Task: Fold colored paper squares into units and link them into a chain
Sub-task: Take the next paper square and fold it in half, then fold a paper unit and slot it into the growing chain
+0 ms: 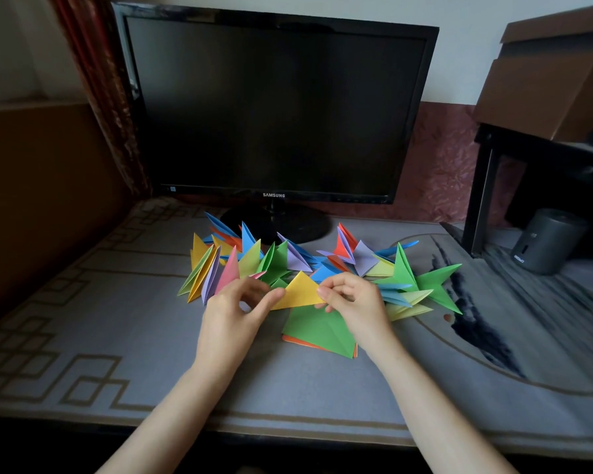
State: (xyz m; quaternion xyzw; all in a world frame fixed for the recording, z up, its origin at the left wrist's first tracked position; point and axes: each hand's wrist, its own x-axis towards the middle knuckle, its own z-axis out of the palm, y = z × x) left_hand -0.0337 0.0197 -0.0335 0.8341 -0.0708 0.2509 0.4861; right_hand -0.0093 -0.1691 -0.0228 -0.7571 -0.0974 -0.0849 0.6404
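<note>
Triangle corners pinched by left hand, right hand, chain just behind

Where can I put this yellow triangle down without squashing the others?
The mat is bare left of your left hand, out to its patterned border, and along the near edge between your forearms, below the green paper stack. It is crowded from the monitor stand down to the yellow triangle, where the folded chain spreads, and past your right hand.

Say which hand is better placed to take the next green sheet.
Likely the right hand: it overlaps the green sheet, while the left hand sits beside it. Both pinch the yellow unit.
</note>
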